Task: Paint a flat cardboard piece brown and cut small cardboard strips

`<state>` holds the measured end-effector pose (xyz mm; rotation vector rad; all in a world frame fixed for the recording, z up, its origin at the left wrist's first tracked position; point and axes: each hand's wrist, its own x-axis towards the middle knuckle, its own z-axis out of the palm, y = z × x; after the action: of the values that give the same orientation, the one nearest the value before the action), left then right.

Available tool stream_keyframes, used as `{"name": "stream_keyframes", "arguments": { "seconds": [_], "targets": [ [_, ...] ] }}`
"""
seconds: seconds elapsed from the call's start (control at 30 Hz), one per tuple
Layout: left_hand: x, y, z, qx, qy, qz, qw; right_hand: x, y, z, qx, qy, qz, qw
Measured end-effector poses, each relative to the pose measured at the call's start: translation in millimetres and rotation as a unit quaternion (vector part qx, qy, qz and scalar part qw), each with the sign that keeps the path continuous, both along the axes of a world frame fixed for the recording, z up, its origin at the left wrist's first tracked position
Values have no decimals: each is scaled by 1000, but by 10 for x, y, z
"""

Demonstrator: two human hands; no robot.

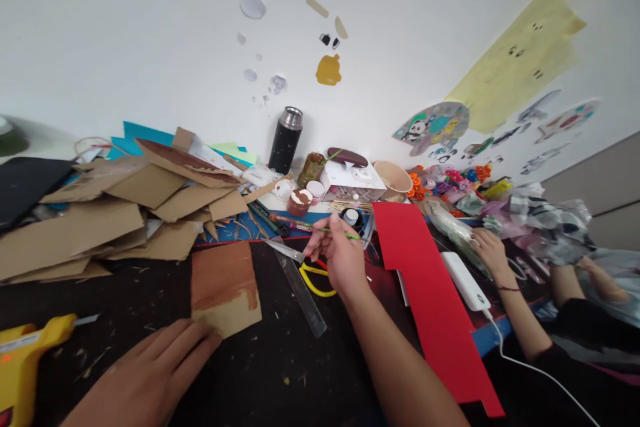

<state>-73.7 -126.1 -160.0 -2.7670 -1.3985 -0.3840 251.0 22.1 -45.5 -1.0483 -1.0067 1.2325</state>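
Note:
A square piece of cardboard (223, 270), brown paint over most of it and bare along its lower edge, lies on the dark table mat. My left hand (160, 360) lies flat, its fingertips on that bare lower corner. Between the fingers of my right hand (343, 263) is a thin paintbrush (353, 236) with a green handle, its tip pointing left towards an open paint jar (300, 201). Under and beside my right hand are scissors (316, 290) with yellow handles and a clear ruler (305, 300).
Cardboard scraps (95, 220) pile up at left, above a yellow glue gun (30, 353). A black thermos (287, 140) stands against the wall. Red card (425, 300) and a white power strip (465, 282) lie at right, beside another person's hand (490, 253).

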Motion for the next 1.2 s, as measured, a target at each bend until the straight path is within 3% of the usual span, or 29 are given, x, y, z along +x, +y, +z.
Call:
{"name": "stream_keyframes", "arguments": {
  "seconds": [0.1,0.2,0.43,0.53,0.67,0.97,1.07,1.2],
  "targets": [
    [49,97,245,-10,23,-56,998,-150,-64,-1,-9,12,25,1000],
    [95,162,415,33,16,-56,998,-254,-53,56,0,21,29,999],
    [95,128,564,124,16,-77,989,-321,-215,-10,-14,38,54,998],
    [7,89,560,146,6,-82,986,-270,-363,-100,-36,30,76,996],
    [-72,35,446,95,-19,-80,992,-210,-510,-183,-55,0,112,992],
    [24,-105,189,115,-55,-37,991,-306,-635,-277,-82,-33,163,983],
    [31,-81,199,122,-51,-36,991,-379,-653,-296,-82,-37,183,979],
    [38,-36,319,136,-48,-44,989,-355,-657,-292,-84,-46,182,979]
  ]
}}
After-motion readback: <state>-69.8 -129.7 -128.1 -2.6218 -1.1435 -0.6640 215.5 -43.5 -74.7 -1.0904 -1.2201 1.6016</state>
